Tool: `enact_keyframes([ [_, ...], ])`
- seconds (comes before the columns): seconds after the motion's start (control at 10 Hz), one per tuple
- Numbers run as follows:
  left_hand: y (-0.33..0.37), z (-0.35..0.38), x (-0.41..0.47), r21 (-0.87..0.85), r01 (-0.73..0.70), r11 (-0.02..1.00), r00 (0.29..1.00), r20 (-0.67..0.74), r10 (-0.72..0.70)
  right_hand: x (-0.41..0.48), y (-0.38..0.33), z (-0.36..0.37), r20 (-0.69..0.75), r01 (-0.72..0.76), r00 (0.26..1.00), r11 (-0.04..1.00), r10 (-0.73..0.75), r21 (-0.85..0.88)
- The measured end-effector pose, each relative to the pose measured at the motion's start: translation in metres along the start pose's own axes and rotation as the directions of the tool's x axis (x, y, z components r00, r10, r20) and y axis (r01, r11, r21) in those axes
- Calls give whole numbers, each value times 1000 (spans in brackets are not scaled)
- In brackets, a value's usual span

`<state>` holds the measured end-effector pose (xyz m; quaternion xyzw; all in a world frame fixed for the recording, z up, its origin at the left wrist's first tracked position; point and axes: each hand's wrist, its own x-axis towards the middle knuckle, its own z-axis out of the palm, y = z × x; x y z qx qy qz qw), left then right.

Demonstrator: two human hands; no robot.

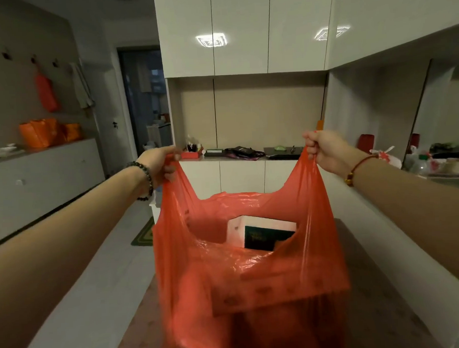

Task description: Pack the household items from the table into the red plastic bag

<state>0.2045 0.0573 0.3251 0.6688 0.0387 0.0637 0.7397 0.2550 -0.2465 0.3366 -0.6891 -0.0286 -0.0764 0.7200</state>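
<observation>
Grip: your left hand [161, 164] and right hand [320, 149] each pinch one handle of the red plastic bag [245, 275]
Bag: hangs open above the table [387, 317], boxes [264, 235] inside
Advice: lift both handles evenly so nothing tips

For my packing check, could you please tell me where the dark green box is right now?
In the head view, the dark green box sits centre frame inside the red plastic bag, beside a white box.

Dim indoor light, ceiling-lamp glare on glossy cabinets [241, 28], wide-angle edge distortion
</observation>
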Motion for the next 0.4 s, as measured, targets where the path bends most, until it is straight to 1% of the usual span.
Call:
enact_keyframes([
  [0.1,-16,5,-2,3,44,999,997,70,-44,-5,16,-15,45,-35,998,997,38,-68],
  [0.2,-23,10,-8,29,66,997,991,116,-69,-20,23,-32,19,-49,998,989,52,-141],
  [0.3,-25,9,-19,102,92,991,985,134,-105,-43,17,-40,31,-65,996,920,83,-387],
  [0.4,-29,8,-31,166,138,976,981,114,-158,-65,4,-42,-2,-72,996,831,85,-551],
])
